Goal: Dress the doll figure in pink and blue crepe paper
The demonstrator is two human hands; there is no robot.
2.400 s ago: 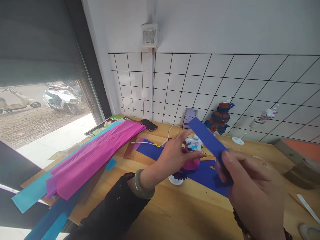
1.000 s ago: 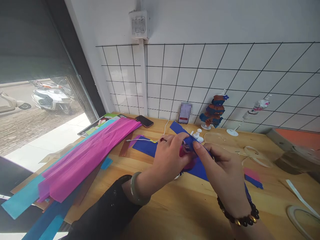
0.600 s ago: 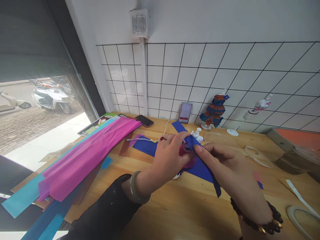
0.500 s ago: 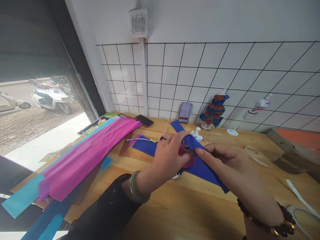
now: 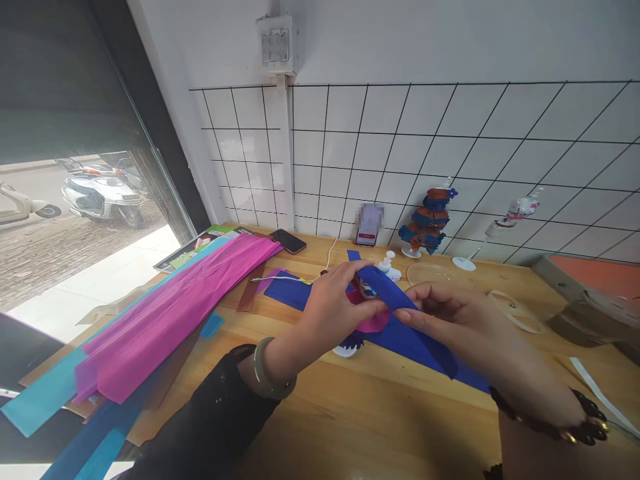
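At the centre of the frame a small doll [image 5: 373, 323] on a white round base is gripped by the left hand [image 5: 330, 308], with the fingers closed about its pink skirt. A blue paper strip [image 5: 387, 290] is laid over the doll's top and pinched by the right hand [image 5: 450, 319] between thumb and forefinger. Its free end trails toward the lower right, above the wooden table [image 5: 380, 420].

The step is judged to be wrapping. The strip would best be held taut and flat and the doll steadied upright, so that the thin paper is neither creased nor torn.

Counted:
- two phones, a dark phone [image 5: 289, 241] lying flat and a standing phone [image 5: 369, 225] against the tiled wall;
- two small figures at upper right, a blue and brown figure [image 5: 430, 223] and a white figure [image 5: 520, 217];
- one pink paper bundle [image 5: 175, 313] at left.
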